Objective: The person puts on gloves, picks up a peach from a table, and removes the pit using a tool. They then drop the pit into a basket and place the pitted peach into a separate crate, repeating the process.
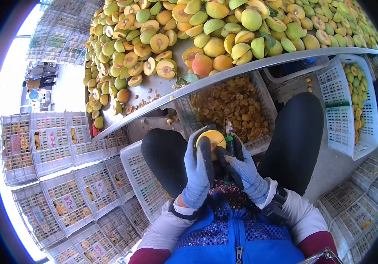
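Note:
My left hand (196,174), in a grey-blue glove with dark fingers, is closed around an apricot (209,140) whose yellow cut face shows. My gloved right hand (247,172) grips a tool with a dark handle and a bright green band (229,138). Its pale tip points up and away from me; the fingers hide most of the handle, so its exact kind does not show. Both hands are close together above my lap, with the right fingertips beside the apricot. Beyond them, halved and whole apricots (159,42) are heaped on a metal table (181,49).
The table's raised metal edge (224,72) curves across in front of me. Under it stands a crate of brownish fruit pieces (230,105). A white crate (138,169) sits by my left knee, another with green fruit (338,112) at right. Stacked crates (61,176) line the left side.

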`<state>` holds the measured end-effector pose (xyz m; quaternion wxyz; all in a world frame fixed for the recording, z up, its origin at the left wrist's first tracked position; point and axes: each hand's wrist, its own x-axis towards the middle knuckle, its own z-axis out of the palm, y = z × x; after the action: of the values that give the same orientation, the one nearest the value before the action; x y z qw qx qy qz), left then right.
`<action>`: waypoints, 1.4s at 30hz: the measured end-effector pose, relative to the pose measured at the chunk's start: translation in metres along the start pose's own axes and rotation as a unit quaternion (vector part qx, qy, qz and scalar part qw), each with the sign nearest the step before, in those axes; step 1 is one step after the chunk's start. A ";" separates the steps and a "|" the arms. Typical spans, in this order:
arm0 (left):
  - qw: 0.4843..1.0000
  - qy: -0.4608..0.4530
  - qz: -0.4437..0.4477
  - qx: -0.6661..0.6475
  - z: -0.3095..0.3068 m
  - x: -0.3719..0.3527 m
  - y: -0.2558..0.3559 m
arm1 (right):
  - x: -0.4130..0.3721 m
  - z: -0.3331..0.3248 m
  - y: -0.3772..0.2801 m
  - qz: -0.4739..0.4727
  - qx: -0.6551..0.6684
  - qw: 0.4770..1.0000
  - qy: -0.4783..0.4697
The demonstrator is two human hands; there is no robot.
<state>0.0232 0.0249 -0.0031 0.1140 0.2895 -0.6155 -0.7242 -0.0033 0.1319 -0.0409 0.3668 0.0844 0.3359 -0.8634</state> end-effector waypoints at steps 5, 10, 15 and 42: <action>0.992 -0.008 0.054 0.117 -0.024 0.003 0.004 | -0.012 0.003 -0.034 -0.171 -0.481 0.856 -0.084; 0.997 -0.065 0.011 0.033 -0.017 -0.014 0.015 | -0.026 0.010 -0.043 -0.164 -0.655 0.728 -0.116; 0.996 -0.076 0.027 0.036 -0.017 -0.022 0.008 | -0.033 0.005 -0.039 -0.210 -0.685 0.689 -0.115; 0.936 -0.057 0.192 0.291 -0.005 -0.027 0.014 | -0.045 -0.014 -0.019 0.074 -0.351 0.915 -0.184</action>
<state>0.0455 0.0317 0.0174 0.1265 0.1450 -0.8483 -0.4933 0.0141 0.1763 -0.0238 0.4910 -0.1854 0.5367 -0.6606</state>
